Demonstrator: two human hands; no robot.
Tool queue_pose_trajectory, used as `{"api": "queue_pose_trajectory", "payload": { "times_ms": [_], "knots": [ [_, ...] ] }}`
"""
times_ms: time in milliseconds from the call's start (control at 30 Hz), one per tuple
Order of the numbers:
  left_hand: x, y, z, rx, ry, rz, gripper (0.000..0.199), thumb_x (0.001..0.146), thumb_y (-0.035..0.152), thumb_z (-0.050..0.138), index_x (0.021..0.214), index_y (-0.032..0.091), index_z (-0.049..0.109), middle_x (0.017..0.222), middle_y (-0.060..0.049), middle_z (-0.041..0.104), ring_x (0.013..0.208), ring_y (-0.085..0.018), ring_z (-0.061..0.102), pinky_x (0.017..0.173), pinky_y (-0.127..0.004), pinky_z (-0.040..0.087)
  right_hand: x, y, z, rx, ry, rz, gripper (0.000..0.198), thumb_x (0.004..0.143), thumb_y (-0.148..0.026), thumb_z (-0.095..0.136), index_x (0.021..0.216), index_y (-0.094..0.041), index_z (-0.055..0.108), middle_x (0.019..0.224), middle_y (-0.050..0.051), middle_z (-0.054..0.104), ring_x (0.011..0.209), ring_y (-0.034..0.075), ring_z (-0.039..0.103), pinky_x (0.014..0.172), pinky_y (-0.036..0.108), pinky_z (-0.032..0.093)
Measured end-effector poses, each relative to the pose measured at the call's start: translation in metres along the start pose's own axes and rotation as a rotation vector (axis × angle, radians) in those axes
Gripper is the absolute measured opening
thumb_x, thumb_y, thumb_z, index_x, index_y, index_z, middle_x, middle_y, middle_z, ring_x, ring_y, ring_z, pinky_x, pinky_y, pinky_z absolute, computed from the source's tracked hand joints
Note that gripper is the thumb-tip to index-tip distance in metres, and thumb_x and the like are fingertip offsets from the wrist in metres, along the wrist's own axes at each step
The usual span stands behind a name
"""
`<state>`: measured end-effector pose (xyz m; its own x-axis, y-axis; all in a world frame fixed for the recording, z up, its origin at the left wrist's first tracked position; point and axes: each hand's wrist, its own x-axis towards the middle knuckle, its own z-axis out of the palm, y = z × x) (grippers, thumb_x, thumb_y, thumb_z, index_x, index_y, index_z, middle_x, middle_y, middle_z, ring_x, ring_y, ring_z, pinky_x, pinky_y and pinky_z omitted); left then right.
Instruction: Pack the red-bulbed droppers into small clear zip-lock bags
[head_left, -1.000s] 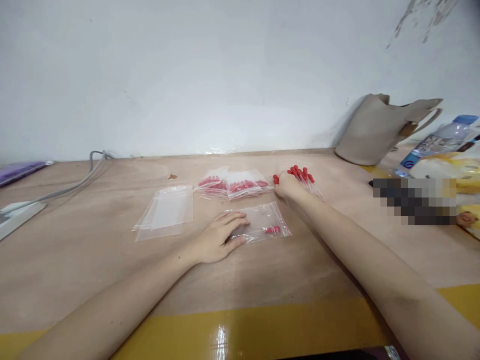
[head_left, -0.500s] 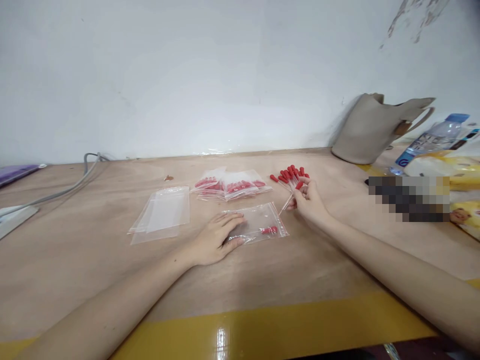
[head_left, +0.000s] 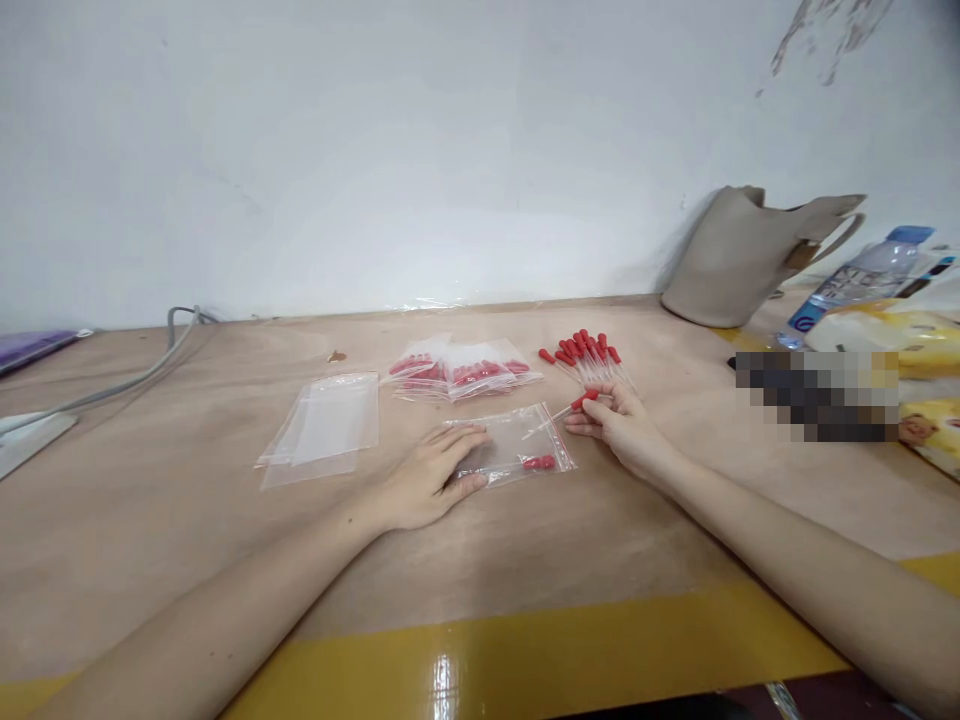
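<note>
My left hand lies with fingers apart on the left end of a clear zip bag, pressing it to the table. Inside that bag shows a red bulb of one or more droppers. Between the fingertips of my right hand is a dropper with a red bulb, its glass tube pointing left at the bag's right end. Whether the tip is inside the bag or above it I cannot tell. Just behind this hand rests a pile of red-bulbed droppers.
Flat zip bags lie left of my left hand. Filled bags with red bulbs are stacked behind. At the right stand a beige bag and a water bottle. A grey cable runs along the left.
My right hand has drawn the dropper away from the pile, toward me, and tilted it flatter, tube over the bag's right end. My left hand has stayed in place.
</note>
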<state>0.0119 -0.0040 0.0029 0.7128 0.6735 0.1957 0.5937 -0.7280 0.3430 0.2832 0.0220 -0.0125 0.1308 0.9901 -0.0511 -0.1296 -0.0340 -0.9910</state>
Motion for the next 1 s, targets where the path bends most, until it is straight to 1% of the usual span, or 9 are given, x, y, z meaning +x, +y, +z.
{"api": "queue_pose_trajectory", "payload": {
  "times_ms": [67, 133, 233, 333, 467, 567, 767, 867, 1000],
  "knots": [
    [0.0, -0.001, 0.0, -0.012, -0.004, -0.014, 0.044, 0.093, 0.039, 0.044, 0.131, 0.021, 0.038, 0.135, -0.01, 0.045, 0.127, -0.024, 0.038, 0.105, -0.045, 0.032, 0.0, -0.003, -0.007, -0.101, -0.158, 0.064, 0.019, 0.073, -0.019, 0.059, 0.087, -0.019, 0.048, 0.073, 0.0, 0.06, 0.064, 0.011, 0.062, 0.065, 0.027, 0.053],
    [0.0, -0.001, 0.0, -0.023, -0.011, -0.028, 0.046, 0.092, 0.04, 0.046, 0.132, 0.021, 0.037, 0.135, -0.01, 0.044, 0.127, -0.025, 0.038, 0.104, -0.045, 0.032, 0.001, -0.006, -0.014, -0.275, -0.336, 0.046, 0.018, 0.07, -0.023, 0.064, 0.084, -0.017, 0.055, 0.069, 0.0, 0.061, 0.06, 0.01, 0.058, 0.059, 0.025, 0.05],
    [0.0, -0.001, -0.001, -0.035, -0.013, -0.042, 0.047, 0.09, 0.04, 0.049, 0.132, 0.021, 0.036, 0.135, -0.01, 0.045, 0.126, -0.025, 0.039, 0.103, -0.045, 0.034, 0.001, -0.01, -0.02, -0.536, -0.487, -0.109, 0.022, 0.067, -0.03, 0.068, 0.082, -0.015, 0.064, 0.057, -0.003, 0.055, 0.051, 0.007, 0.048, 0.048, 0.021, 0.039],
    [0.0, 0.0, -0.001, -0.043, 0.0, -0.035, 0.047, 0.09, 0.04, 0.05, 0.132, 0.022, 0.037, 0.133, -0.01, 0.046, 0.124, -0.026, 0.041, 0.102, -0.046, 0.034, 0.002, -0.009, -0.018, -0.639, -0.581, -0.26, 0.024, 0.069, -0.035, 0.066, 0.084, -0.016, 0.07, 0.059, -0.002, 0.057, 0.051, 0.008, 0.045, 0.047, 0.021, 0.036],
    [0.001, 0.0, 0.0, -0.042, 0.0, -0.03, 0.049, 0.09, 0.04, 0.05, 0.133, 0.022, 0.036, 0.133, -0.01, 0.046, 0.124, -0.026, 0.042, 0.102, -0.045, 0.035, 0.002, -0.002, -0.006, -0.618, -0.576, -0.342, 0.02, 0.069, -0.036, 0.067, 0.076, -0.018, 0.072, 0.066, 0.001, 0.063, 0.055, 0.009, 0.048, 0.051, 0.022, 0.039],
    [0.001, -0.001, 0.0, -0.036, 0.006, -0.027, 0.049, 0.09, 0.04, 0.05, 0.133, 0.022, 0.035, 0.133, -0.01, 0.046, 0.124, -0.025, 0.042, 0.102, -0.044, 0.035, 0.003, 0.0, -0.002, -0.583, -0.529, -0.305, 0.02, 0.064, -0.037, 0.07, 0.066, -0.017, 0.07, 0.061, 0.001, 0.062, 0.052, 0.009, 0.048, 0.048, 0.022, 0.039],
    [0.001, -0.001, 0.0, -0.04, 0.01, -0.021, 0.049, 0.09, 0.041, 0.05, 0.133, 0.022, 0.035, 0.133, -0.01, 0.047, 0.123, -0.025, 0.043, 0.102, -0.044, 0.035, 0.004, 0.001, -0.002, -0.539, -0.591, -0.278, 0.021, 0.058, -0.036, 0.075, 0.069, -0.018, 0.071, 0.065, 0.0, 0.063, 0.053, 0.009, 0.047, 0.048, 0.021, 0.038],
    [0.0, 0.0, 0.0, -0.038, 0.016, -0.021, 0.05, 0.089, 0.042, 0.05, 0.133, 0.022, 0.036, 0.132, -0.01, 0.047, 0.123, -0.025, 0.043, 0.102, -0.043, 0.035, 0.004, 0.001, 0.0, -0.534, -0.581, -0.303, 0.018, 0.061, -0.035, 0.072, 0.066, -0.018, 0.07, 0.065, 0.0, 0.062, 0.054, 0.009, 0.047, 0.049, 0.021, 0.038],
    [0.0, 0.001, -0.001, -0.001, -0.006, -0.025, 0.049, 0.09, 0.042, 0.049, 0.134, 0.022, 0.039, 0.136, -0.009, 0.045, 0.126, -0.024, 0.04, 0.104, -0.043, 0.033, 0.008, -0.002, -0.003, -0.586, -0.644, -0.326, 0.019, 0.068, -0.035, 0.065, 0.071, -0.017, 0.07, 0.071, 0.002, 0.063, 0.059, 0.01, 0.052, 0.055, 0.023, 0.041]
  ]
}}
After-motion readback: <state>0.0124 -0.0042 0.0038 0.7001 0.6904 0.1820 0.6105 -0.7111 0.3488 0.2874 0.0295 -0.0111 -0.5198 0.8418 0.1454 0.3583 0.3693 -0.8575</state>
